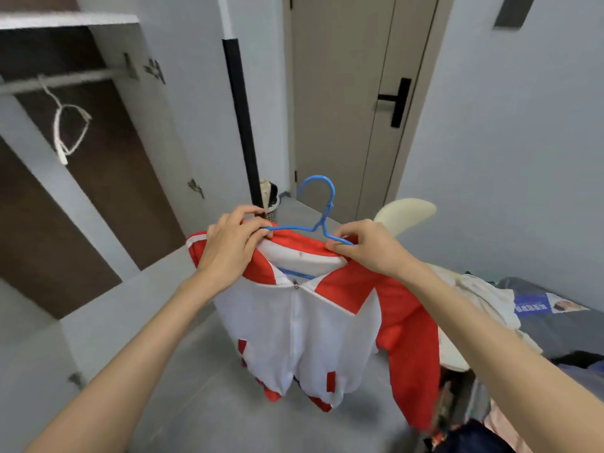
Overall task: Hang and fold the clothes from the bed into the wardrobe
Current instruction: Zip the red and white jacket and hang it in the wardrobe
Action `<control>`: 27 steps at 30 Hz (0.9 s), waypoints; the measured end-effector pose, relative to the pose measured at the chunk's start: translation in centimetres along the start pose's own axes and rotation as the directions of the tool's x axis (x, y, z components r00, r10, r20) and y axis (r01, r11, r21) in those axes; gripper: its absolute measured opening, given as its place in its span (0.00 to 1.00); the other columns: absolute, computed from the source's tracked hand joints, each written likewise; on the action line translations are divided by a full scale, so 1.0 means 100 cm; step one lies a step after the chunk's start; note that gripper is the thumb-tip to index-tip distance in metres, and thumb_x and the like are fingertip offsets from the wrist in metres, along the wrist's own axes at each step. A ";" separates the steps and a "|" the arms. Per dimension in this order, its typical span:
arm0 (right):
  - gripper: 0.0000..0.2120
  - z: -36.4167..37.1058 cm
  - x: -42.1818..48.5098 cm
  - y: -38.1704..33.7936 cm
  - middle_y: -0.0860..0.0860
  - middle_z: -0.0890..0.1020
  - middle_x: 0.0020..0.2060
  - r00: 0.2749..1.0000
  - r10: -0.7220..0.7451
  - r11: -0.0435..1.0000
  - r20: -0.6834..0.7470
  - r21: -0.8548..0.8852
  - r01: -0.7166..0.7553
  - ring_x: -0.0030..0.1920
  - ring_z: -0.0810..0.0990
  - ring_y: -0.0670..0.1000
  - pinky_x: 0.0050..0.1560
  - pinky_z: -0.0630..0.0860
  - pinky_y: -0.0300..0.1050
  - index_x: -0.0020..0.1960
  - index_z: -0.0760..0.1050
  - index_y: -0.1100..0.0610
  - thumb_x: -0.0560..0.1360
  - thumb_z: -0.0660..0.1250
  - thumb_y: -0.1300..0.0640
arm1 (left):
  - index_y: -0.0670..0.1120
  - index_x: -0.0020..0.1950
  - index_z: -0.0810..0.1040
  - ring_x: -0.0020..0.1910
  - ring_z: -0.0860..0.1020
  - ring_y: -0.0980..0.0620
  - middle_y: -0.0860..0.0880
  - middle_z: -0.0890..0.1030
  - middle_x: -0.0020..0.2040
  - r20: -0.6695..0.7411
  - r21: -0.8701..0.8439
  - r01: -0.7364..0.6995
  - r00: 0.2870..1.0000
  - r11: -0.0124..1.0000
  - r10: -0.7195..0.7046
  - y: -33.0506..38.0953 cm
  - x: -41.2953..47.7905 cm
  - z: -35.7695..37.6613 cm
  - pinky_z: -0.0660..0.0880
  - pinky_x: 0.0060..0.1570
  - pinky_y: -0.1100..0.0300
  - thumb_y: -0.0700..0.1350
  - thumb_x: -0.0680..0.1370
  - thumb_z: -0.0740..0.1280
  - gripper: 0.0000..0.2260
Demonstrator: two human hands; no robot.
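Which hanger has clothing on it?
The blue hanger, gripped by the left hand and right hand, carries the red and white jacket; the white hanger on the wardrobe rail hangs bare.

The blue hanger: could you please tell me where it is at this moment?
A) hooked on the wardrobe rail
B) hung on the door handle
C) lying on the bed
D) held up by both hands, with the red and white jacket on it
D: the left hand and right hand grip the ends of the blue hanger, the red and white jacket hangs from it, and its hook is free.
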State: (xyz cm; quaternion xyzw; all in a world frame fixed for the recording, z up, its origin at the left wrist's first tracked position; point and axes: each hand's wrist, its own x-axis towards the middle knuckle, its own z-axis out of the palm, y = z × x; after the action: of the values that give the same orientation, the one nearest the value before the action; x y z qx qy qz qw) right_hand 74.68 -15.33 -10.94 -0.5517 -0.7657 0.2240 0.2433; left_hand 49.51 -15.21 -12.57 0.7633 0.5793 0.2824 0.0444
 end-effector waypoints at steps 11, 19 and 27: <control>0.06 0.114 0.109 -0.174 0.50 0.81 0.34 0.930 -0.323 0.924 -0.176 0.153 0.350 0.31 0.71 0.45 0.39 0.71 0.43 0.43 0.79 0.55 0.70 0.75 0.56 | 0.51 0.54 0.81 0.56 0.74 0.48 0.53 0.77 0.59 -0.253 0.109 0.302 0.930 0.947 -0.267 -0.169 -0.038 -0.151 0.67 0.55 0.50 0.45 0.82 0.58 0.11; 0.08 0.159 0.177 -0.245 0.42 0.76 0.30 0.931 -0.361 0.916 -0.052 0.169 0.365 0.31 0.71 0.41 0.36 0.63 0.36 0.44 0.83 0.57 0.77 0.67 0.56 | 0.52 0.56 0.77 0.51 0.77 0.50 0.52 0.80 0.51 -0.281 0.104 0.267 0.932 0.958 -0.229 -0.249 -0.014 -0.203 0.74 0.55 0.48 0.44 0.81 0.62 0.07; 0.08 0.189 0.277 -0.265 0.49 0.77 0.35 0.950 -0.306 0.943 -0.065 0.120 0.312 0.39 0.72 0.50 0.41 0.65 0.43 0.46 0.83 0.57 0.77 0.67 0.55 | 0.50 0.68 0.71 0.60 0.77 0.50 0.49 0.80 0.60 -0.232 -0.091 0.384 0.889 0.919 -0.395 -0.317 0.059 -0.201 0.72 0.59 0.58 0.41 0.79 0.64 0.17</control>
State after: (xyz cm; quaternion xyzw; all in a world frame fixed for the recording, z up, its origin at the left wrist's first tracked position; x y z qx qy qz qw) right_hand 35.87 1.96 -6.02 -0.4130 -0.8208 0.2195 0.3280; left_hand 13.54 -4.78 -6.05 0.5896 0.7154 0.3723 0.0444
